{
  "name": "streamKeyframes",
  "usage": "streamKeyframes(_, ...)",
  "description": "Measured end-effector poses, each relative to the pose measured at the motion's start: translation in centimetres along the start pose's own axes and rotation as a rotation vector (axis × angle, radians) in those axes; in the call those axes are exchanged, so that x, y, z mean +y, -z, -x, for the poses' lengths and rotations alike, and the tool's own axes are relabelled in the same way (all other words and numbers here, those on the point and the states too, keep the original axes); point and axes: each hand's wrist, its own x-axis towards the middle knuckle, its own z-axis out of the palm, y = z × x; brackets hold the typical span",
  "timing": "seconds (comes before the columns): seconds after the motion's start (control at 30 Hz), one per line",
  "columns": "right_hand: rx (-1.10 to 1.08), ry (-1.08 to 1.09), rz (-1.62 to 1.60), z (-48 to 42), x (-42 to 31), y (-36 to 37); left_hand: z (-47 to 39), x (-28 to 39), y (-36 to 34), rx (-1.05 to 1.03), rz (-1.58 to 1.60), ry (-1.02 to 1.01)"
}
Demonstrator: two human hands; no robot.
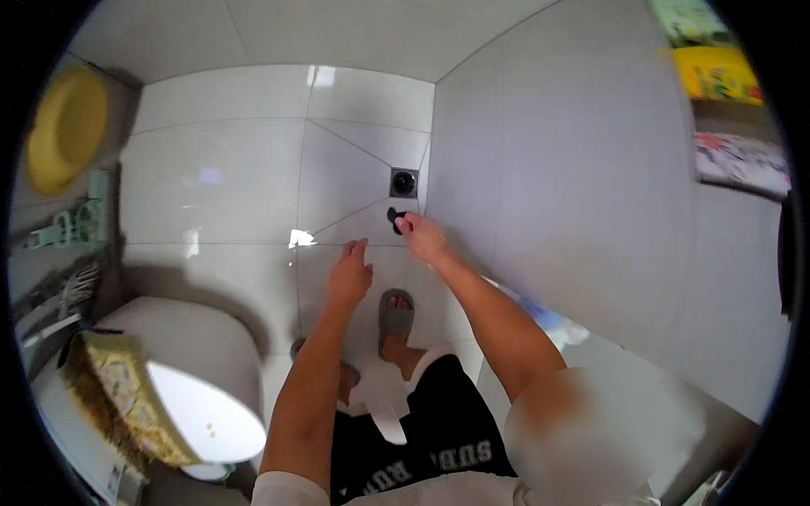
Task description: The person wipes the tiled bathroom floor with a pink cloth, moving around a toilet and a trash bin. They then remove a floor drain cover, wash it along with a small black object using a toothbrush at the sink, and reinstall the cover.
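Between the thumb and fingers of my right hand [421,237] is a small black object [394,220]; its exact kind is hard to make out. Just beyond it lies a square floor drain [404,183] with a dark round opening, set in the light tiles near the wall. My left hand [350,273] hangs over the tiled floor [266,183], lower and to the left of the drain. Its fingers point forward, and nothing is seen in it.
A toilet [215,405] with a patterned cover [120,386] stands at lower left. Along the left wall are a yellow basin [69,129] and a pale green rack [79,221]. Packages, one yellow [718,76], sit on the right wall. My slippered foot [397,316] stands below the drain.
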Motion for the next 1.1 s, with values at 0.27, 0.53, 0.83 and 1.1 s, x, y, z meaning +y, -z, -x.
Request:
streamKeyframes(0.27,-0.053,0.075,0.457,-17.1,11.7,-7.0,-17.2,-10.4,-12.7,0.040,-0.119,-0.126)
streamKeyframes(0.53,-0.248,0.317,0.794,-23.4,13.4,-9.7,-23.1,-16.6,-15.4,0.250,-0.010,-0.337)
streamKeyframes(0.83,-0.220,0.394,0.920,-25.4,15.1,-11.2,-23.0,-17.3,-15.6,0.256,0.044,-0.440)
streamKeyframes(1.1,-0.295,0.364,0.887,-25.3,15.3,-10.2,-22.9,-17.1,-15.0,0.221,0.054,-0.450)
